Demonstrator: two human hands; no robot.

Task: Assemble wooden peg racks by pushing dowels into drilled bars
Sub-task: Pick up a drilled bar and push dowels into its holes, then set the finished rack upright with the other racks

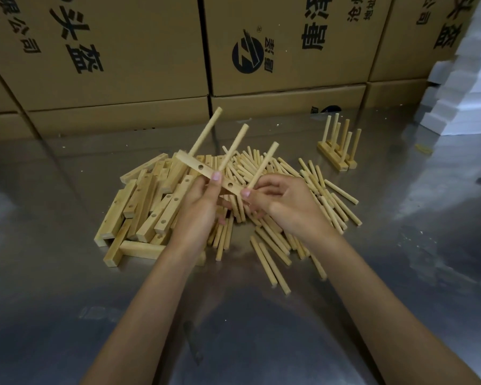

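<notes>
- tabletop (67, 273): loose bars (139, 215) heaped just left of and beneath the left hand's fingers; loose dowels (303, 207) beneath and right of the right hand's fingers.
- held bar (206, 170): lifted, long axis running up-left from the hands; two dowels seated, two holes showing.
- left hand (200, 209): curled round the bar's near part, thumb on top.
- right hand (278, 201): nearer the bar's near end, pinching third dowel (263, 165), which slants up-right; lower tip at that end, seating unclear.
</notes>
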